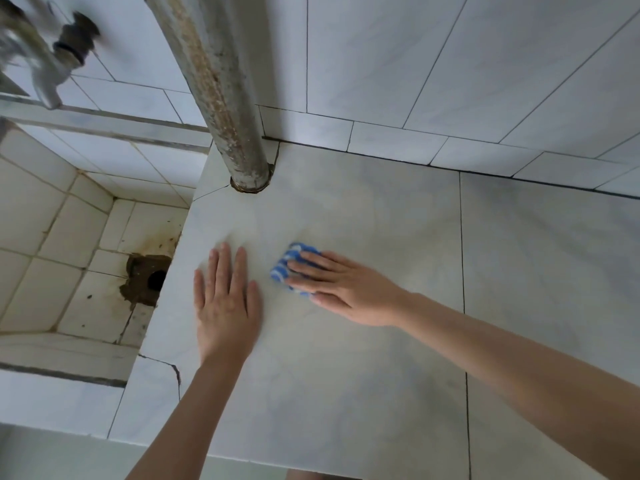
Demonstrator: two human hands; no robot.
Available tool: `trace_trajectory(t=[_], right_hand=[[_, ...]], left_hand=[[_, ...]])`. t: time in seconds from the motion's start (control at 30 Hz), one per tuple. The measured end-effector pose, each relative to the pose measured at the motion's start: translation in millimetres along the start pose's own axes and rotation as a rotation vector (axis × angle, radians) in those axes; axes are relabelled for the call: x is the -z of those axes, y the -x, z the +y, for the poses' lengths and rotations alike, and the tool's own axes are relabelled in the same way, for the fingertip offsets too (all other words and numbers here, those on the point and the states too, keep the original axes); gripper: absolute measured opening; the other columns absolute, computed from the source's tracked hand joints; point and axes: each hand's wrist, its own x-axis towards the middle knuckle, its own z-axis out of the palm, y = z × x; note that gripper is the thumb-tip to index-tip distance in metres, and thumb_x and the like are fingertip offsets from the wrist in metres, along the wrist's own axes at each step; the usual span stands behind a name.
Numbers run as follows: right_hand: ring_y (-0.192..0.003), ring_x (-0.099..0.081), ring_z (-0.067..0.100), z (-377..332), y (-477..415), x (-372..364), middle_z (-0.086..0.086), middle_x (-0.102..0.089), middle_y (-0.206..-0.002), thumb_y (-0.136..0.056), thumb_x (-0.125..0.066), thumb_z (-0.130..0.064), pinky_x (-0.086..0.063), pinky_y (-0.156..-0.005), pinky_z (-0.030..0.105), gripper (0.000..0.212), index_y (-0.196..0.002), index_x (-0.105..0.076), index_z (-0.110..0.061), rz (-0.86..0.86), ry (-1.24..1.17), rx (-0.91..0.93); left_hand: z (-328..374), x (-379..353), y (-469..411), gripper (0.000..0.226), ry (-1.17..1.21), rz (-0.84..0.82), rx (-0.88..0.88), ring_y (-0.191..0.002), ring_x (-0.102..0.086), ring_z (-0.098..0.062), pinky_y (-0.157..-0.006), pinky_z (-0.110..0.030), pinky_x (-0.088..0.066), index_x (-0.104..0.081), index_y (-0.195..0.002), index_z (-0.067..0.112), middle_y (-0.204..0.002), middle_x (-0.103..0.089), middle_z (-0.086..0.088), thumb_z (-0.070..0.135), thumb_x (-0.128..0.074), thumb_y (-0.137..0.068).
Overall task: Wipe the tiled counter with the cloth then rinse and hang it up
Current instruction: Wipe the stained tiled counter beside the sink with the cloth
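Cloth (289, 268), blue-and-white striped and bunched into a small pad, lies on the pale tiled table (346, 393) under the fingers of the right hand (341, 289), which presses it flat with straight, open fingers. The left hand (227, 303) rests open, palm down, on the table just beside it, toward the sink basin (69, 254). The cloth appears soft, light and limp, probably damp. It should conform under pressure and is best driven by the flat palm, or pinched at its exposed far-left edge for lifting. Its visible edge runs roughly far-to-near, across the fingers. The hand covers the remainder, so the true long axis cannot be fixed.
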Motion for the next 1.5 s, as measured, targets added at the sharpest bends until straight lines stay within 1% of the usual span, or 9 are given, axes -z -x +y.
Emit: trace_trajectory(t=[0.23, 0.4, 0.47, 0.67, 0.8, 0.97, 1.13, 1.27, 1.5], right_hand=[[-0.124, -0.044, 0.024, 66, 0, 32, 0.001, -0.052, -0.135, -0.100, -0.026, -0.038, -0.032, -0.106, 0.037, 0.045, -0.129, -0.056, -0.020, 0.181, 0.088, -0.381], [-0.146, -0.011, 0.021, 46, -39, 11, 0.002, -0.014, -0.158, -0.096, -0.010, -0.043, -0.003, -0.117, 0.031, 0.061, -0.150, -0.016, -0.015, 0.146, 0.073, -0.649], [-0.144, -0.021, 0.022, 30, -50, 0, 0.003, -0.024, -0.155, -0.096, -0.014, -0.040, -0.007, -0.116, 0.032, 0.060, -0.147, -0.025, -0.011, 0.197, 0.124, -0.695], [-0.142, -0.025, 0.021, -43, -37, -23, 0.003, -0.033, -0.152, -0.100, -0.023, -0.029, -0.020, -0.116, 0.037, 0.049, -0.145, -0.034, -0.013, 0.145, 0.120, -0.162], [-0.142, -0.024, 0.019, -26, -10, -17, 0.001, -0.032, -0.152, -0.102, -0.023, -0.031, -0.018, -0.116, 0.037, 0.047, -0.145, -0.032, -0.016, 0.093, 0.181, -0.071], [-0.134, -0.039, 0.034, 74, 7, 13, 0.013, -0.040, -0.146, -0.102, -0.008, -0.035, -0.032, -0.108, 0.044, 0.054, -0.144, -0.033, -0.009, 0.116, 0.249, -0.496], [-0.145, -0.010, 0.032, 114, 19, 29, 0.009, -0.013, -0.158, -0.090, 0.000, -0.041, -0.012, -0.115, 0.044, 0.066, -0.150, -0.014, -0.016, 0.141, 0.134, -0.838], [-0.138, -0.031, 0.034, 39, 7, 0, 0.010, -0.035, -0.149, -0.101, -0.010, -0.035, -0.022, -0.112, 0.045, 0.053, -0.143, -0.037, -0.015, 0.196, 0.138, -0.562], [-0.144, -0.019, 0.017, -67, 51, -28, -0.004, -0.027, -0.154, -0.103, -0.027, -0.034, -0.018, -0.117, 0.038, 0.045, -0.146, -0.030, -0.026, 0.047, 0.152, -0.020]], left_hand=[[1, 0, 1, 0.056, -0.016, -0.001, -0.003, -0.146, 0.005, -0.012, -0.118, -0.033, 0.008, -0.013, -0.150, 0.020, -0.159, -0.007, -0.002, 0.038, -0.014, -0.097], [0, -1, 1, 0.056, -0.015, 0.003, 0.003, -0.146, 0.005, -0.012, -0.118, -0.034, 0.007, -0.014, -0.150, 0.020, -0.159, -0.007, -0.002, 0.037, -0.015, -0.097], [0, -1, 0, 0.056, -0.015, 0.004, -0.001, -0.146, 0.003, -0.012, -0.118, -0.034, 0.006, -0.015, -0.150, 0.019, -0.158, -0.008, -0.003, 0.037, -0.016, -0.097], [-2, -3, 0, 0.055, -0.010, 0.002, 0.004, -0.146, -0.001, -0.014, -0.119, -0.037, 0.001, -0.020, -0.149, 0.016, -0.158, -0.012, -0.004, 0.036, -0.019, -0.098], [-1, -2, 0, 0.056, -0.012, 0.006, 0.000, -0.146, -0.003, -0.015, -0.119, -0.036, 0.001, -0.020, -0.149, 0.017, -0.158, -0.013, -0.005, 0.036, -0.018, -0.097], [-1, 0, 1, 0.056, -0.008, -0.001, -0.004, -0.146, 0.002, -0.014, -0.119, -0.035, 0.005, -0.015, -0.150, 0.019, -0.159, -0.008, -0.003, 0.037, -0.016, -0.097], [0, 0, 1, 0.056, -0.010, -0.008, 0.001, -0.146, 0.004, -0.013, -0.119, -0.035, 0.006, -0.015, -0.150, 0.020, -0.159, -0.007, -0.003, 0.036, -0.017, -0.097], [0, -1, 1, 0.056, -0.010, -0.016, -0.002, -0.146, 0.006, -0.012, -0.119, -0.037, 0.004, -0.014, -0.151, 0.020, -0.159, -0.006, -0.003, 0.037, -0.016, -0.097], [-9, 6, 0, 0.060, 0.038, -0.066, -0.065, -0.146, 0.005, -0.012, -0.119, -0.033, 0.006, -0.015, -0.150, 0.017, -0.158, -0.006, -0.002, 0.043, -0.015, -0.096]])
